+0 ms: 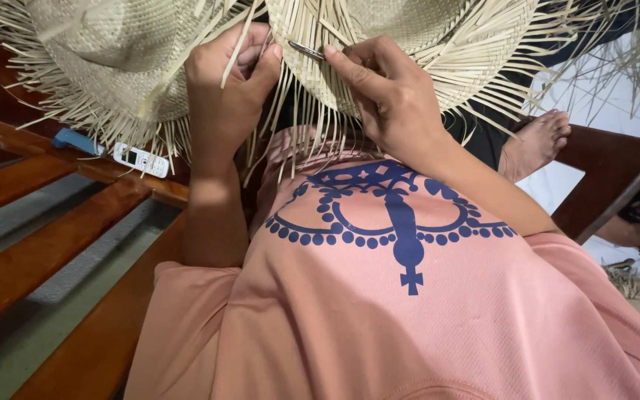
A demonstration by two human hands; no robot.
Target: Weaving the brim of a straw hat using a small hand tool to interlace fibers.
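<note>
Wooden slat bench w/ a small white phone on it, pale tiled floor off to the right. Straw hat sits over the lap, brim toward the person. Crown and most of the brim look woven tight; brim edge is unfinished, loose strands hanging all round, so edging seems left to do. Left hand is clenched on a few strands at the edge. Right hand pinches a thin metal tool, long axis roughly left-right, tip toward left hand. A second fringed hat lies beside, upper left.
</note>
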